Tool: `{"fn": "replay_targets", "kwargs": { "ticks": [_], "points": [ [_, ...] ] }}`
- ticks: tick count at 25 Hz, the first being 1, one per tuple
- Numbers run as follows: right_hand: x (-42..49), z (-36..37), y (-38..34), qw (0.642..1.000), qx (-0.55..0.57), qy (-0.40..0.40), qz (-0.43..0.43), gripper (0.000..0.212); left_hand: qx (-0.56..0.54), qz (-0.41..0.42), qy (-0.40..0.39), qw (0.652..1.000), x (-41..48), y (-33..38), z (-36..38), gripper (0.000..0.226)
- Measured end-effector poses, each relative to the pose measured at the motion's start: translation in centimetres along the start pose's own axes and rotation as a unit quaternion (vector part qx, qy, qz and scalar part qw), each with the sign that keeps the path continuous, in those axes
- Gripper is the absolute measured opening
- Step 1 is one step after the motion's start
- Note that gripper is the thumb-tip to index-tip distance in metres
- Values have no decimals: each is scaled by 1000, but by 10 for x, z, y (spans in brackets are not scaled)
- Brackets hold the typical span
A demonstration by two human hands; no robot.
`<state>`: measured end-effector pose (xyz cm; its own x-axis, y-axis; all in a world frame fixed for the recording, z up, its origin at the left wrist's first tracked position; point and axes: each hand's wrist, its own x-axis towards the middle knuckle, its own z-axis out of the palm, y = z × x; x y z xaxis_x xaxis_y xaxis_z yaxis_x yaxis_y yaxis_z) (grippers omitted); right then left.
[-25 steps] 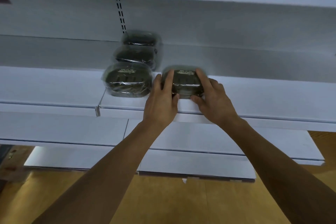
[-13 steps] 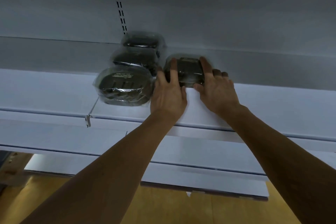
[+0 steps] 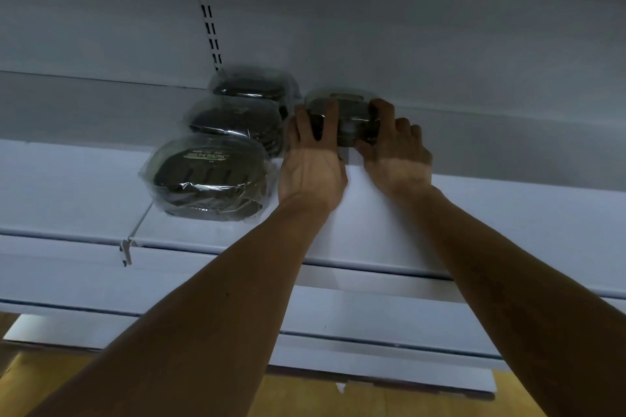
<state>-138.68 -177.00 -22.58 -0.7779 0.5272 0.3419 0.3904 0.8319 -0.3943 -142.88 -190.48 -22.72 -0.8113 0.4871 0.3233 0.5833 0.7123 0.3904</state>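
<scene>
Left hand [image 3: 310,162] and right hand [image 3: 396,152] both grip a wrapped pack [image 3: 352,118] deep on the shelf [image 3: 508,213]. Three packs [image 3: 210,176] lie just left.

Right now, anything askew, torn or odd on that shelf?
Nothing stands out. The front pack, middle pack and rear pack sit in one file on the shelf; wrap crinkled, no tear visible. The left hand and right hand hold a fourth pack level beside the rear two.
</scene>
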Motion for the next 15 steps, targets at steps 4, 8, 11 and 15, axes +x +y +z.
{"fn": "replay_targets", "kwargs": {
  "ticks": [4,8,11,15],
  "points": [
    [12,6,-5,1000,-10,4,8,58,30,24,18,999,-1,2,-2,74],
    [17,11,-5,1000,-9,3,-11,60,47,4,-20,999,2,-4,3,72],
    [18,12,-5,999,-22,-13,-39,68,68,-4,-44,997,6,-7,7,70],
    [13,7,-7,999,0,-37,-26,82,76,-20,-88,993,8,-6,7,65]
  ]
}}
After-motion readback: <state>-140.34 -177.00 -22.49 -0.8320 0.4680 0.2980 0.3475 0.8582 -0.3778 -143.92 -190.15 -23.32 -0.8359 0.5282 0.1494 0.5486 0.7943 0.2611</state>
